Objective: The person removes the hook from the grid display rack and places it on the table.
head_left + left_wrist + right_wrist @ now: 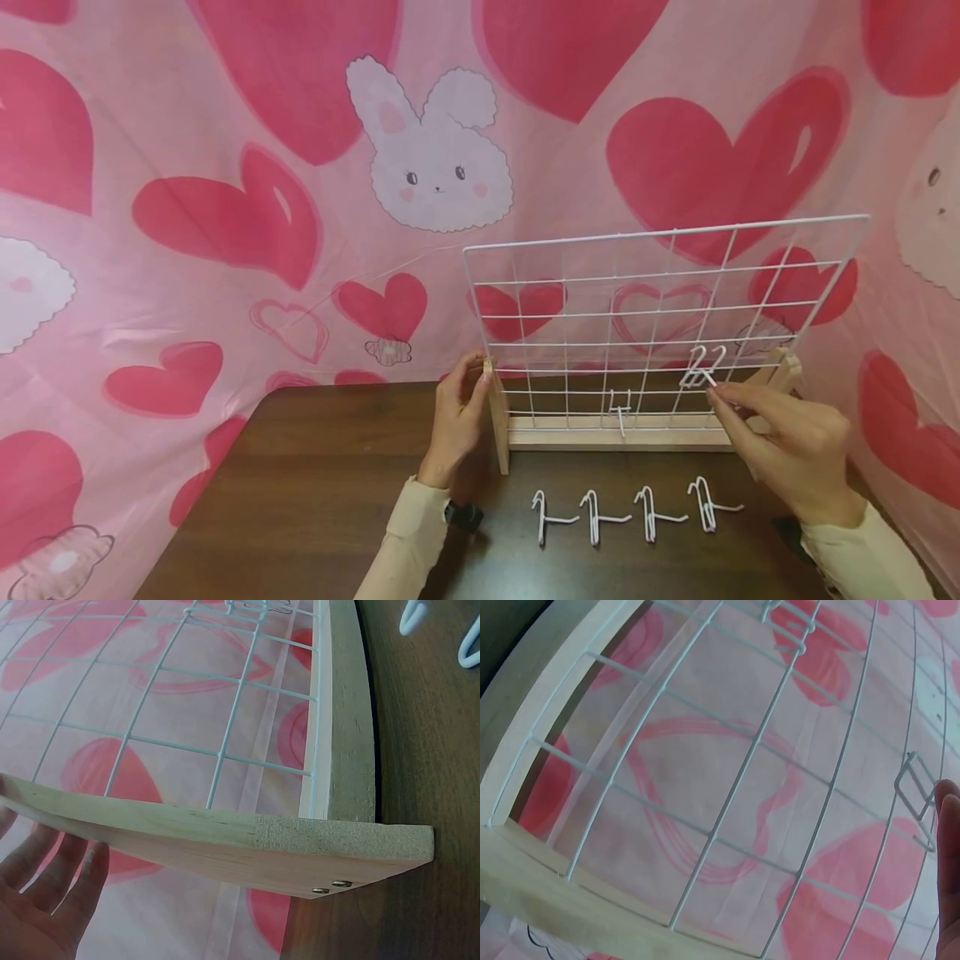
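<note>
A white wire grid rack [585, 314] stands tilted back on the table in a pale wooden stand. My left hand [455, 417] holds the stand's left upright [497, 429] near its top, several fingers lying along its outer face in the left wrist view. With thumb and forefinger my right hand [795, 442] pinches the prong of a white double-hook hanger [697, 371] at the grid's right part; whether it is hooked on a wire, I cannot tell. Another hanger [619, 408] hangs low on the grid. In the right wrist view, the pinched hanger [915, 791] shows beside a fingertip.
Several loose white hangers, one of them the rightmost hanger [705, 506], lie in a row on the dark wooden table [322, 492] in front of the rack. A pink heart-patterned cloth [187, 108] hangs close behind the table and at both sides.
</note>
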The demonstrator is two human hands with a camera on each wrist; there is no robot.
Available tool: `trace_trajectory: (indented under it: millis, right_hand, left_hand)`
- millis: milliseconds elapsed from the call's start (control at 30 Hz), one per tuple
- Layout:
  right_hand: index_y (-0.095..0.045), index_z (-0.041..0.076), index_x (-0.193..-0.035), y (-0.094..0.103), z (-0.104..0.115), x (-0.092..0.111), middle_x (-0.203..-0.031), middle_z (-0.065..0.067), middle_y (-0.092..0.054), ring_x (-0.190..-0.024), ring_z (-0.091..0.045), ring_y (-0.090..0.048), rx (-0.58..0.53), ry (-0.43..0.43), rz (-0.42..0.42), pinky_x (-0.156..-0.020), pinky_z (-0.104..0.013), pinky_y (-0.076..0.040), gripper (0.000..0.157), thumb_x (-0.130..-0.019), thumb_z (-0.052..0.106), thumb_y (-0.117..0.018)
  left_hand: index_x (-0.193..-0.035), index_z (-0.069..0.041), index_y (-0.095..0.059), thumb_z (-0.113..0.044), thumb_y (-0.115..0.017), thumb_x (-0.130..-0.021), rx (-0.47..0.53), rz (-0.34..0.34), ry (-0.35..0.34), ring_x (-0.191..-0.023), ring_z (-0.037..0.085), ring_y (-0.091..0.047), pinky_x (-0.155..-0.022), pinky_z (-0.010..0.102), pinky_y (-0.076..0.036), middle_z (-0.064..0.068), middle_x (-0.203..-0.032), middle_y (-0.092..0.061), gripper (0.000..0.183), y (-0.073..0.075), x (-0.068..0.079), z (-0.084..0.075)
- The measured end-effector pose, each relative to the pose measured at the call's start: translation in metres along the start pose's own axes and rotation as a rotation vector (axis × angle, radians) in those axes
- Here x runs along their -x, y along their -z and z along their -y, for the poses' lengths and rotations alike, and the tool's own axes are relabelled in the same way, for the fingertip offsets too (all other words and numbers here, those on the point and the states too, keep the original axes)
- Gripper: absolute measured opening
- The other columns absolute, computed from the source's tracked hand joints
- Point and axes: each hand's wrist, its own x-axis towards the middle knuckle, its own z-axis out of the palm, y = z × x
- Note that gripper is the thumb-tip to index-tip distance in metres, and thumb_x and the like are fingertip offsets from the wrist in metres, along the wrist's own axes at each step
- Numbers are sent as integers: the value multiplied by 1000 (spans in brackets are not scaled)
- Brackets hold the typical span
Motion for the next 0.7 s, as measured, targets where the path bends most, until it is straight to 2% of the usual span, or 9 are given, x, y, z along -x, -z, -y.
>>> trace_trajectory:
  millis: [133,233,500,700]
  right_hand:
    - [-74,-5,-66,-3,4,3,-61,-15,-71,-60,7,-64,-27,22,29,-77,5,-39,62,-98,48,-69]
    - [-73,-1,-62,-6,6,6,-60,-12,-72,-62,7,-66,-47,56,43,-76,3,-43,59,-98,45,-69]
    - [-69,9,-59,-14,16,16,-61,-6,-73,-58,-4,-70,-147,146,109,-57,-9,-49,49,-101,34,-67]
    - [-66,9,-61,-19,20,22,-62,-6,-72,-58,-9,-69,-262,209,146,-49,-14,-43,44,-102,24,-67]
  left_hand:
    - [-131,2,-62,-10,-60,-104,-2,0,-5,-110,41,-73,-97,25,-58,23,-121,-73,29,0,0,1]
    - [-130,-1,-63,-10,-60,-104,1,-1,-10,-111,43,-72,-97,28,-59,21,-121,-73,28,-1,0,1]
    - [-130,3,-62,-9,-59,-104,13,2,-4,-111,50,-70,-98,31,-59,22,-122,-73,29,-1,0,1]
    - [-131,2,-62,-11,-60,-104,-12,-6,5,-110,40,-73,-97,29,-59,21,-121,-73,29,-1,0,1]
